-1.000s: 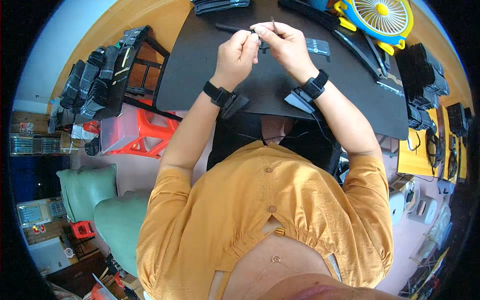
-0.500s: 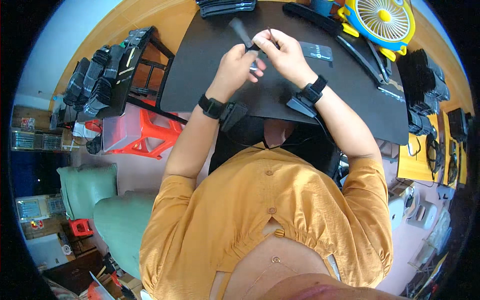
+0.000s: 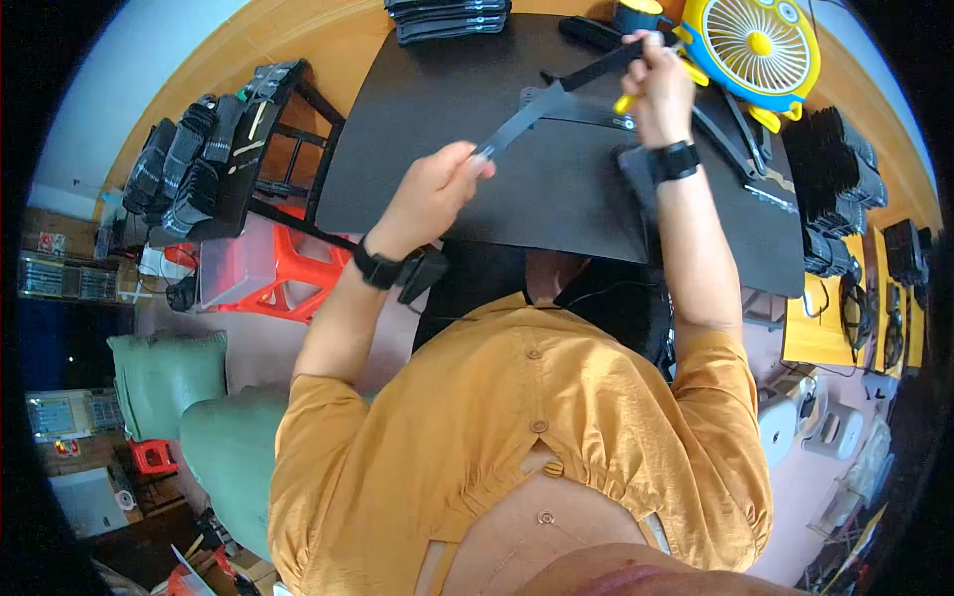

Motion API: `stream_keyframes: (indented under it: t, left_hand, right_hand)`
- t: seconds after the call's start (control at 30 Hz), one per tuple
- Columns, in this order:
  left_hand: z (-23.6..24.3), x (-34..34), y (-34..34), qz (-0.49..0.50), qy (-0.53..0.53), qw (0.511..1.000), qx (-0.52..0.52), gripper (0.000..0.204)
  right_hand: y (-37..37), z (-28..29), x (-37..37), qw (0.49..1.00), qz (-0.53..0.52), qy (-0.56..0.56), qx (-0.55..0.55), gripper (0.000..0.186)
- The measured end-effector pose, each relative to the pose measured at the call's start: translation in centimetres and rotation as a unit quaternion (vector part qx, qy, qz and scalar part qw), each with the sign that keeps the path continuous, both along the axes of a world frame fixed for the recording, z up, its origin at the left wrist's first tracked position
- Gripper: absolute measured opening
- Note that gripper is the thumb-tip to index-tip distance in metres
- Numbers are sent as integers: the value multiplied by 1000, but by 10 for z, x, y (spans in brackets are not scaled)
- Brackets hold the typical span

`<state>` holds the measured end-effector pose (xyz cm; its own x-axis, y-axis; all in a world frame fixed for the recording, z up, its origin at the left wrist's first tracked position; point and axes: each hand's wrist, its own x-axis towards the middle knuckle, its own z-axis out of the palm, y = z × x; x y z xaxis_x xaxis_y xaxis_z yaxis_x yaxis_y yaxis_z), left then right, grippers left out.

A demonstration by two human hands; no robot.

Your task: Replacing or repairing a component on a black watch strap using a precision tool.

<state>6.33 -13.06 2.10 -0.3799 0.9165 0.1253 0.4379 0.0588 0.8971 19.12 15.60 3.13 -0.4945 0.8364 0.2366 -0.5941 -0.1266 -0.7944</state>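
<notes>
A long dark strap [image 3: 525, 115], black toward its upper end and greyer in the lower stretch, runs on a slant above the black table [image 3: 397, 149]. My left hand [image 3: 437, 191] pinches its lower end between thumb and fingers. Up at the right, my right hand [image 3: 660, 94] is closed round the strap's other end, near the fan. A flat dark card [image 3: 586, 115] with small light marks lies on the table behind the strap, partly covered by it and by my right hand. Both wrists wear black bands with small dark modules.
A yellow-and-blue fan [image 3: 760, 45] stands at the back right beside a blue cup [image 3: 638, 16]. Dark curved strips [image 3: 723, 139] lie near the right edge. Stacks of black straps sit at the back [image 3: 449, 20], on a left side table [image 3: 194, 149] and at far right [image 3: 840, 164].
My hands have moved apart, the left down and leftward, the right up and rightward. The strap now spans between them, where before they worked close together.
</notes>
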Motion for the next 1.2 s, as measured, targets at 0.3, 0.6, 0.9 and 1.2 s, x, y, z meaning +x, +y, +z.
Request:
stream_keyframes:
  t: [0.3, 0.6, 0.9, 1.2]
  left_hand:
    - [27, -4, -32, -10, -26, 995, -91, 23]
    - [4, -53, -36, 77, -101, 979, -158, 31]
    - [-29, -67, -2, 201, 462, 860, 77, 42]
    - [-11, 31, 18, -181, -505, 844, 28, 41]
  right_hand:
    - [30, 17, 18, 996, -47, 79, 2, 23]
    - [32, 65, 98, 980, -141, 65, 124, 25]
    - [-98, 32, 82, 939, -58, -213, 262, 16]
    - [-143, -29, 45, 848, -38, -141, 509, 45]
